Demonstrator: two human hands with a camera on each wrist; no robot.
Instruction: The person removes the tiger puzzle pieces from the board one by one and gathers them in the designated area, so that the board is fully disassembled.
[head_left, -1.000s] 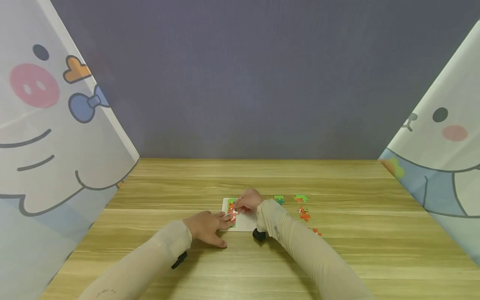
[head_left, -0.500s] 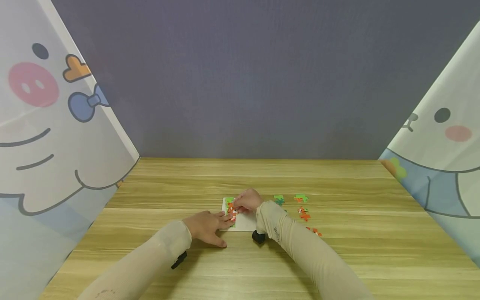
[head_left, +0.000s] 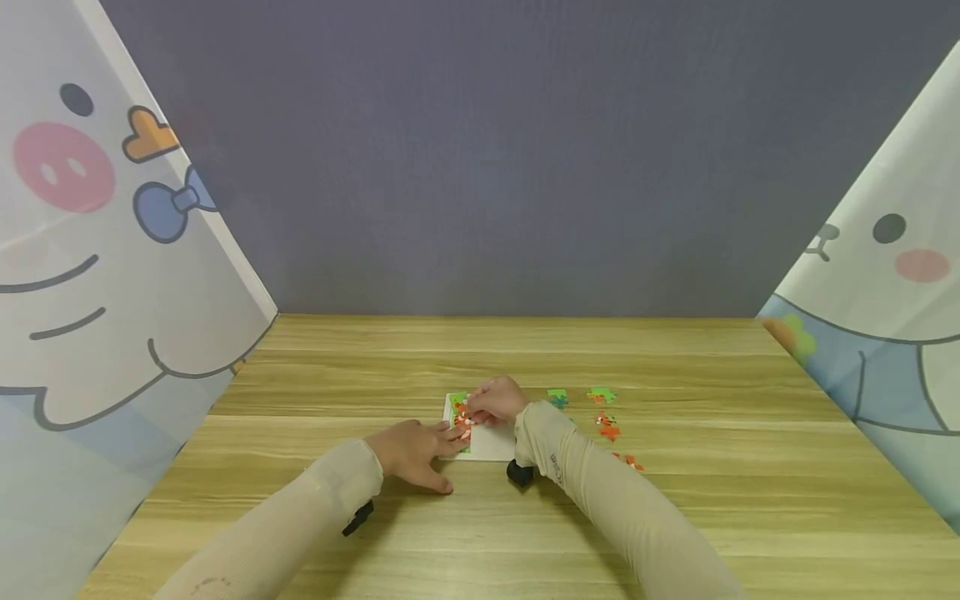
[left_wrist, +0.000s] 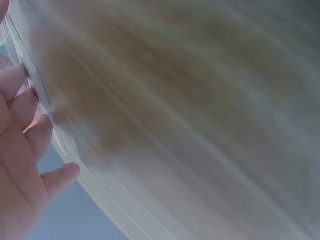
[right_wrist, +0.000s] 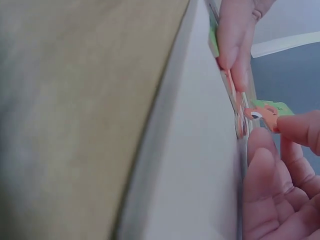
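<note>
A white puzzle board lies on the table, with orange and green jigsaw pieces joined along its left side. My left hand rests on the board's left part, fingers extended over those pieces; the left wrist view shows the same left hand with its thumb spread. Over the joined pieces, my right hand pinches a puzzle piece. In the right wrist view that puzzle piece is orange and green with a printed eye, tilted up beside the joined ones. My right hand's other fingers are bent near the board.
Right of the board lie loose puzzle pieces: a green and teal one, a green and orange one, and several orange ones, partly behind the right forearm. A grey wall stands behind the wooden table.
My right hand makes only a very small shift over the joined pieces, still pinching its piece. The left hand stays in place on the board.
</note>
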